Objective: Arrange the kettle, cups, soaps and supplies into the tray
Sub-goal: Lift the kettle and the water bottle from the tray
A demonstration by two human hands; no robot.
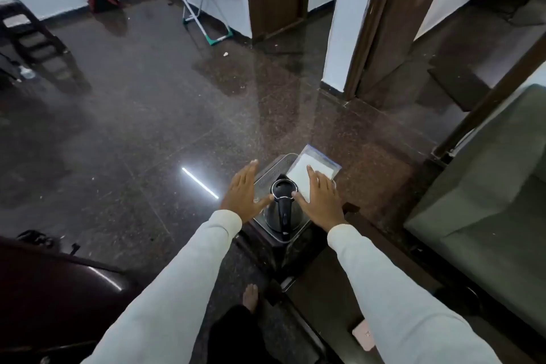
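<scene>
Mid-arranging: kettle (283, 210) already standing in tray (267, 173) on small worktop. Right hand (320, 199) flat on bagged supplies (307, 170) at far right; left hand (243, 193) released, hovering. Next: seating bag fully inside tray.

Dark wooden stand (298, 241) on the speckled granite floor (153, 115) — bearing a metal tray (267, 173); within the tray, a steel kettle (280, 211) and a clear zip bag (313, 168) of white contents.
</scene>
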